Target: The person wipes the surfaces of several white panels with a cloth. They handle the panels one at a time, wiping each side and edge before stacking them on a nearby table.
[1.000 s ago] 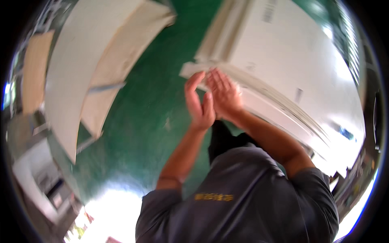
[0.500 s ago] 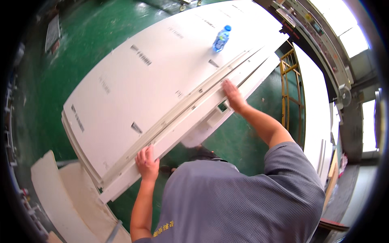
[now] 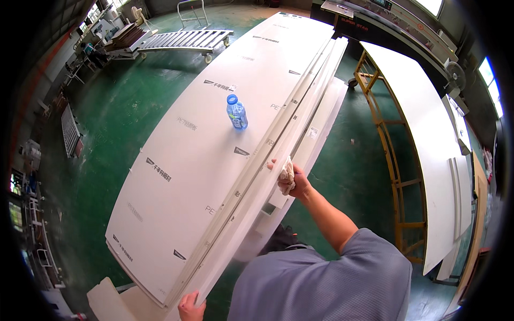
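As big white panel [image 3: 182, 144] spans mid view, long white strip [image 3: 243, 222] runs along its edge nearest person. Blue-capped bottle [image 3: 237, 115] stands upright on panel, apart from both hands. L hand [image 3: 191, 307] touches strip low in view, can't tell if gripping. R hand [image 3: 301, 185], further up strip, closed round crumpled cloth [image 3: 287, 175], which sits against strip. Vs. 0.5 s ago: cloth now shows in R hand, none seen then; prob. means strip now gets cloth contact, not just bare hand
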